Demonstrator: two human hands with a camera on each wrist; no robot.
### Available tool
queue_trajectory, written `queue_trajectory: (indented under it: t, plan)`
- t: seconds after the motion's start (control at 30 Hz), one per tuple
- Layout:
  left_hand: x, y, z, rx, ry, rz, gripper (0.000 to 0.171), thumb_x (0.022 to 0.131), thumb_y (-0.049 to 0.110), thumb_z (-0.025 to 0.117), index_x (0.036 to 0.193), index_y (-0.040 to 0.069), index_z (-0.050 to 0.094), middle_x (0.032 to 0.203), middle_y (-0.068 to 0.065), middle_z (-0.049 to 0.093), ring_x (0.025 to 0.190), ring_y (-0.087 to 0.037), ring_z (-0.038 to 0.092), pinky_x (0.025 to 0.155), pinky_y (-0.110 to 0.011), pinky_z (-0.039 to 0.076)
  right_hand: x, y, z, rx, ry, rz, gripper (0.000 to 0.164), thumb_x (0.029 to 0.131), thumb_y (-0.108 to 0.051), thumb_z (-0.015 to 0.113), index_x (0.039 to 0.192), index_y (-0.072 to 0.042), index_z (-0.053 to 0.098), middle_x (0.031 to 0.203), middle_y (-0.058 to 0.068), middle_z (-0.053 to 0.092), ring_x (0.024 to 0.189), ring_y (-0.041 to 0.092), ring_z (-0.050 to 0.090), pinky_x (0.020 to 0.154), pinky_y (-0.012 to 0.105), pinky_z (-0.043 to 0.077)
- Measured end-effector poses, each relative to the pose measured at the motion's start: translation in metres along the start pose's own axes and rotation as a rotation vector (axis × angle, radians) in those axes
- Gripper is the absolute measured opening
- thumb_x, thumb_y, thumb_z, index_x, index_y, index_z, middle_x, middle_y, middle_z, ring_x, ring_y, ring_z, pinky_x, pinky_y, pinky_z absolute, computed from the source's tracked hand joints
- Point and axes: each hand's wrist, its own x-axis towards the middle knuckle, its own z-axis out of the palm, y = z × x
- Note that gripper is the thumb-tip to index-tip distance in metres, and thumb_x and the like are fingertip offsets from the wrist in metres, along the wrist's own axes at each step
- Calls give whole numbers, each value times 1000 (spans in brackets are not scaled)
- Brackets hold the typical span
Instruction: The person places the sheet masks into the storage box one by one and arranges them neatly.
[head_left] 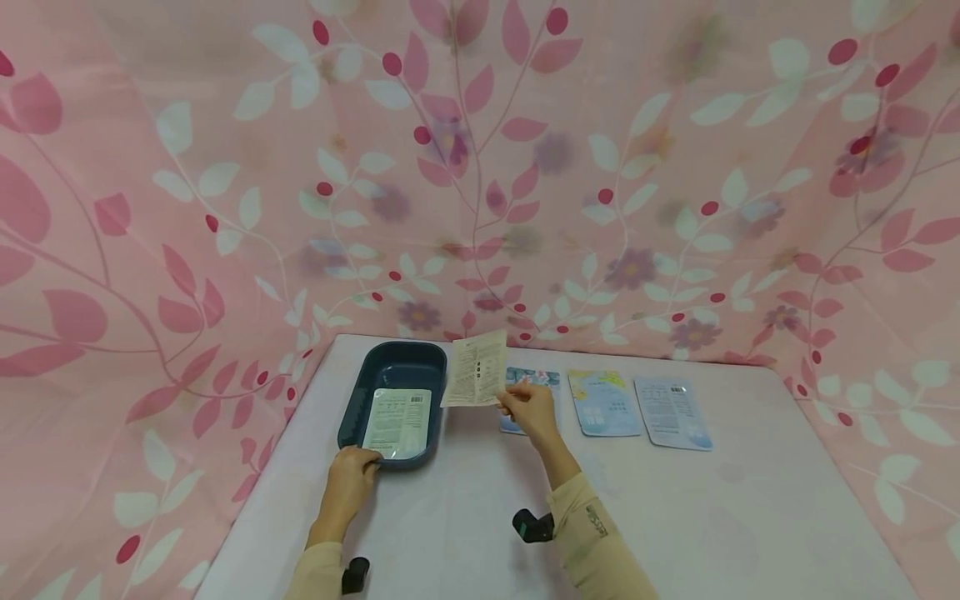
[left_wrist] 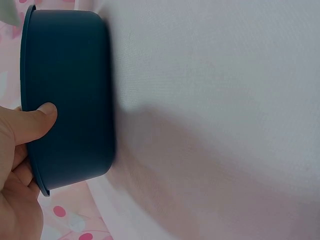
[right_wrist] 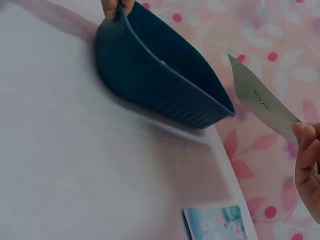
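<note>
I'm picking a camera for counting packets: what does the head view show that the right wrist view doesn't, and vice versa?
Head only: the yellow-topped packet and the barcoded packet at the row's right end.
Right wrist only: ridges on the outer side of the bin.
Both: the bin, the left hand gripping its rim, the right hand pinching a thin packet, and the flowered packet.

pink leaf-printed cloth — on three sides — surrounds a white-covered table.

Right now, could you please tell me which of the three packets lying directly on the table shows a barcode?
The rightmost packet: it lies text side up, while the middle packet and the left packet show pictured sides.
</note>
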Motion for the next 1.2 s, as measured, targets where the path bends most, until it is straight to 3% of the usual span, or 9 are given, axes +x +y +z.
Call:
queue_trajectory:
  t: [0.13,0.43,0.67,0.9,1.2]
  plan:
    - [0,0,1,-2,-13,-11,14,69,-12,72,76,0,71,75,-11,68,76,-28,59,70,-45,49,-1,-4,7,13,-19,-20,21,84,-1,66,98,15,65,73,20,68,56,16,63,49,19,47]
    - [1,-1,1,2,-11,-10,14,69,-12,72,76,0,71,75,-11,67,76,-29,60,71,-46,49,-22,-42,23,21,-142,-99,20,85,6,62,97,21,62,82,38,62,51,9,55,50,20,48]
    - [0,0,1,8,6,19,15,67,-13,72,74,0,71,73,-11,67,75,-30,60,70,-48,49,-9,-11,50,63,-169,-92,18,84,3,64,93,18,65,72,30,64,51,10,55,48,20,47]
    - [-1,-3,3,3,31,21,16,66,-13,72,73,1,71,73,-10,67,75,-30,60,70,-47,49,-9,8,74,12,-153,-57,14,83,1,66,89,14,67,64,14,65,49,6,54,46,19,47]
    - [0,-5,4,-7,4,-1,14,68,-12,72,75,0,71,77,-12,67,79,-32,60,73,-48,49,-16,30,94,-73,-83,-37,9,78,4,68,82,11,69,60,14,65,45,5,53,45,20,47]
